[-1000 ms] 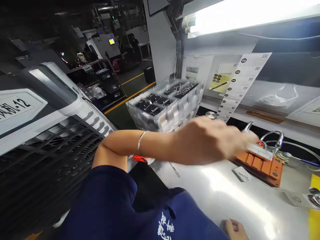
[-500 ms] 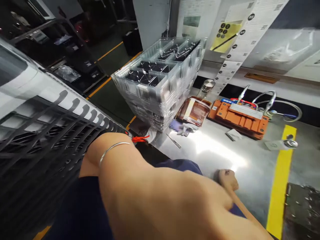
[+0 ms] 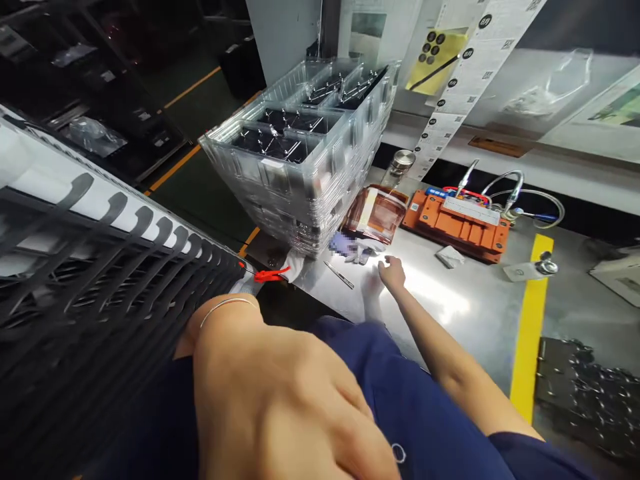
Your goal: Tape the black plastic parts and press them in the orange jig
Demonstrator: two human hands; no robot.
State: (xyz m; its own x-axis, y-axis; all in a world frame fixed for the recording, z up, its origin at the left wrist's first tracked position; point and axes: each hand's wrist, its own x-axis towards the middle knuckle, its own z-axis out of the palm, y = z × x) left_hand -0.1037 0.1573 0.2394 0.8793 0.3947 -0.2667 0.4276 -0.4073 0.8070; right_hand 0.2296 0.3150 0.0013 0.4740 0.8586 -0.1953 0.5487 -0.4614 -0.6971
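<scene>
My left hand, with a thin bangle at its wrist, is large and close to the camera. Its knuckles are bent and its fingertips are out of sight, so any hold is hidden. Over the metal table, my right hand reaches out with thumb and fingers a little apart and nothing visible in them. Just beyond it lies a crumpled grey-white cloth or glove. A slim silvery tool rests to its left. Behind the cloth sits a reddish-brown transparent container.
Stacked clear plastic trays hold black parts at the table's left end. An orange fixture with hoses stands at the back. A small bottle is near the yellow tape; dark metal parts lie right. A black grid-like panel borders my left.
My right hand has moved forward and left across the table toward the cloth, its fingers loosening. The left hand has shifted slightly down and left in view, and the view itself has shifted.
</scene>
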